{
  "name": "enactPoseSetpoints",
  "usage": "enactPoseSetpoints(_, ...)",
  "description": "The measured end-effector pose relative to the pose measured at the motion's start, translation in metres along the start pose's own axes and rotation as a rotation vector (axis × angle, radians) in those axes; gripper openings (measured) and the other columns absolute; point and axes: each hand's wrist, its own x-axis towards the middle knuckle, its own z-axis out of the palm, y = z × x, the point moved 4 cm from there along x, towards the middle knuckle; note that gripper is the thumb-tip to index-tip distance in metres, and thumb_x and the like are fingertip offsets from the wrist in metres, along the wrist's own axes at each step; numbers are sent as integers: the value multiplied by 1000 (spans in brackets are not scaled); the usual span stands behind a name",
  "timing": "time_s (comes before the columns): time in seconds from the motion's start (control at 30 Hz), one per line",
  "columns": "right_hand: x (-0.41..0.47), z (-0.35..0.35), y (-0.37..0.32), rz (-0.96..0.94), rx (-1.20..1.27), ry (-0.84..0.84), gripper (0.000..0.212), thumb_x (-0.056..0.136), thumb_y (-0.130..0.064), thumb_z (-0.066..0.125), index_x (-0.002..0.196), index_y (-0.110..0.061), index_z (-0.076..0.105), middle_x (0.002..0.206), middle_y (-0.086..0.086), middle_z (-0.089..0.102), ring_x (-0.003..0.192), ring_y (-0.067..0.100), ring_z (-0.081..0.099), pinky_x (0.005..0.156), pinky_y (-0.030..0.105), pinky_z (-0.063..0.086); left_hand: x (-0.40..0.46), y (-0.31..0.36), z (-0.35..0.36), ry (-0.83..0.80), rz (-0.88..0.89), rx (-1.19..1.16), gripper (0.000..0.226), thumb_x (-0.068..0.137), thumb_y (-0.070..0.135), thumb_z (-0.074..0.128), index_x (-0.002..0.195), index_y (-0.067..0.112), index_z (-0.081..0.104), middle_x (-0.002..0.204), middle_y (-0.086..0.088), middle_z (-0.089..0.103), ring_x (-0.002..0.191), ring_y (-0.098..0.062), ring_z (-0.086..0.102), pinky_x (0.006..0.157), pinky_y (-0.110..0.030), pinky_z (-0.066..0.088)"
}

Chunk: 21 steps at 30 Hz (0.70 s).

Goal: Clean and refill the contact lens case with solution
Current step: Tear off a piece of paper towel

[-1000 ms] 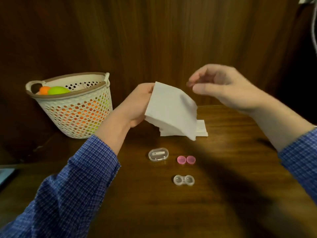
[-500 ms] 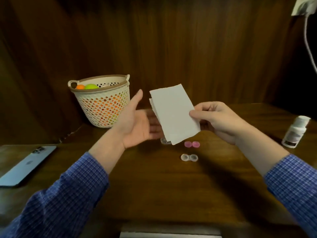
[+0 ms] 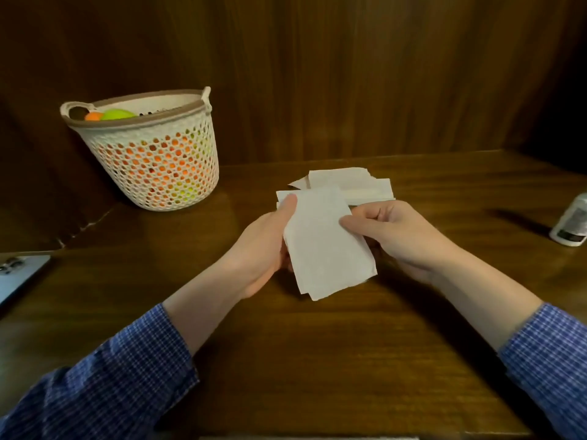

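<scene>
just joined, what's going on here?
A person holds a folded white tissue in both hands above the wooden table: the left hand grips its left edge, the right hand pinches its right edge. More tissues lie stacked behind. A white bottle stands at the right edge. The lens case isn't visible, possibly hidden by the tissue.

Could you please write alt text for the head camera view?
Both hands, left hand and right hand, hold a white tissue over a wooden table. Behind lie more tissues; a basket stands far left.
</scene>
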Motion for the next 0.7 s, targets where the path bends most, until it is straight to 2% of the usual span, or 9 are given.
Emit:
enactPoseSetpoints(0.1, -1, -6, 0, -44, 36, 37, 27, 101, -27, 62, 92, -7, 77, 102, -2, 80, 100, 9, 75, 72, 20, 56, -4, 7, -5, -76, 66, -114, 47, 109, 53, 25, 128, 31, 61, 126, -15, 70, 97, -24, 64, 78, -37, 47)
enactPoseSetpoints(0.17, -2, -8, -2, -53, 59, 61, 26, 101, -26, 61, 88, -10, 77, 102, -4, 80, 101, 6, 74, 76, 21, 53, -5, 10, -10, -58, 105, -135, 48, 112, 42, 27, 126, 19, 66, 114, -21, 71, 88, -28, 59, 69, -35, 45)
enactPoseSetpoints(0.23, -4, -6, -4, -72, 77, 59, 29, 101, -23, 61, 79, -19, 78, 99, -7, 80, 99, 4, 74, 69, 17, 55, -5, 12, -12, -2, 156, -88, 39, 111, 28, 39, 123, 5, 68, 97, -17, 70, 80, -27, 58, 63, -33, 46)
enactPoseSetpoints(0.3, -6, -2, -8, -99, 97, 43, 36, 101, -18, 61, 70, -25, 78, 94, -7, 80, 96, 5, 75, 66, 11, 53, -5, 12, -12, 60, 164, -82, 33, 109, 24, 46, 120, 3, 69, 91, -13, 69, 81, -29, 61, 62, -33, 47)
enactPoseSetpoints(0.43, -9, -1, -11, -130, 133, 67, 40, 102, -16, 60, 68, -27, 78, 91, -6, 80, 90, 9, 76, 58, 15, 55, -7, 12, -15, 55, 173, -122, 46, 111, 35, 33, 119, 6, 68, 97, -16, 76, 79, -23, 69, 64, -31, 54)
enactPoseSetpoints(0.53, -9, -3, -10, -142, 143, 84, 41, 102, -16, 60, 65, -26, 76, 91, -5, 80, 88, 9, 77, 55, 16, 55, -8, 14, -19, 68, 236, -77, 33, 109, 25, 45, 117, 4, 70, 91, -11, 76, 72, -19, 69, 60, -27, 54)
enactPoseSetpoints(0.6, -9, -3, -9, -152, 146, 80, 40, 101, -14, 61, 66, -25, 76, 90, -6, 80, 89, 8, 76, 59, 14, 54, -7, 13, -18, 88, 260, -15, 27, 108, 21, 50, 110, 7, 73, 94, -8, 78, 77, -20, 73, 64, -27, 56)
enactPoseSetpoints(0.67, -9, 0, -9, -149, 148, 35, 34, 100, -11, 61, 76, -25, 79, 94, -5, 81, 94, 9, 77, 63, 13, 55, -6, 11, -18, 105, 252, 25, 28, 108, 20, 50, 100, 11, 75, 96, -5, 79, 87, -20, 77, 72, -32, 60)
enactPoseSetpoints(0.7, -8, 0, -8, -155, 168, 2, 24, 99, -10, 62, 89, -22, 79, 101, -3, 81, 98, 12, 77, 67, 16, 57, -6, 10, -17, 99, 243, 19, 30, 108, 20, 50, 94, 13, 76, 95, -5, 79, 89, -19, 77, 76, -34, 61)
